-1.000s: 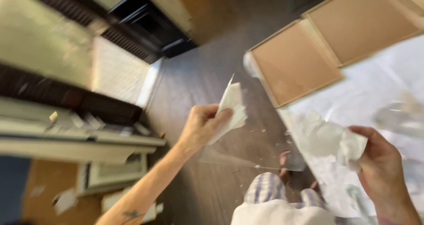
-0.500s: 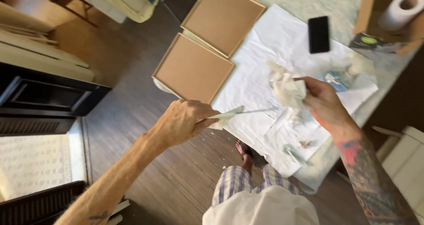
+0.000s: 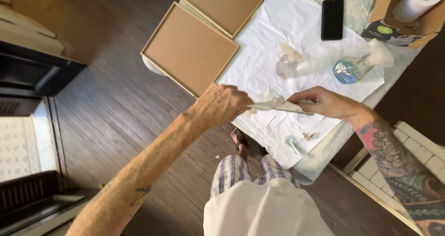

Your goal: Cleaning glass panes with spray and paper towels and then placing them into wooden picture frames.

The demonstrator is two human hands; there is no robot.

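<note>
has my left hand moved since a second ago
Yes. The left hand was out over the dark floor; now it is at the edge of the white sheet, close to the right hand.

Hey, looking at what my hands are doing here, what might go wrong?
1. The thin clear sheet pinched between left hand and right hand hangs over the table edge, so it might slip and drop.
2. The spray bottle stands close behind the right hand; an elbow swing may topple it.

A thin glass pane [image 3: 296, 111] is held edge-on and nearly level above the white-papered table, with a crumpled white paper towel [image 3: 271, 102] folded over its left end, touching it.
</note>
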